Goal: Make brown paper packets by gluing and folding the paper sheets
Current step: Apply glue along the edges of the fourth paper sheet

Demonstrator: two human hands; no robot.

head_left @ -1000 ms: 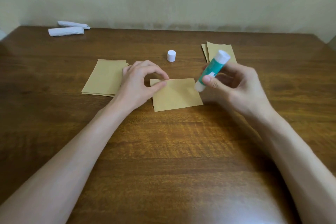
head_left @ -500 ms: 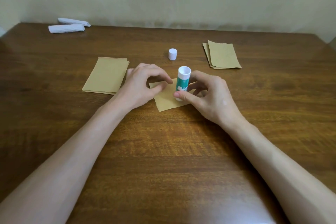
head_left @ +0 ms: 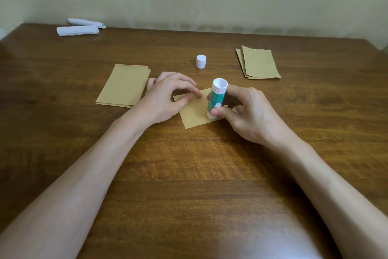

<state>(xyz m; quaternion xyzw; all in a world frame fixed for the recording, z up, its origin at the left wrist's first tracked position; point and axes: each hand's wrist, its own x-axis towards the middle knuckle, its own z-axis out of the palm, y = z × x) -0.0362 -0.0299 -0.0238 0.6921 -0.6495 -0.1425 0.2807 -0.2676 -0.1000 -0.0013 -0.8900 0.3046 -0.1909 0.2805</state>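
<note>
I log a flat tan paper sheet (head_left: 194, 117), cylindrical green-and-white glue stick (head_left: 216, 99), round white plastic cap (head_left: 201, 61), dark grained wooden table (head_left: 189, 174).

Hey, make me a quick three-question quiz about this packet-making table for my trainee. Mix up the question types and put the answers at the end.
1. True or false: the white cap is fitted on the glue stick.
2. Which hand holds the glue stick? A) left B) right C) neither
3. Fill in: besides the brown sheet under the glue stick, ___ stacks of brown paper lie on the table.

Key
1. False: the white cap stands apart on the table.
2. B: the right hand grips it, and the left hand holds the brown sheet.
3. Two: a left stack and a right stack.
</note>
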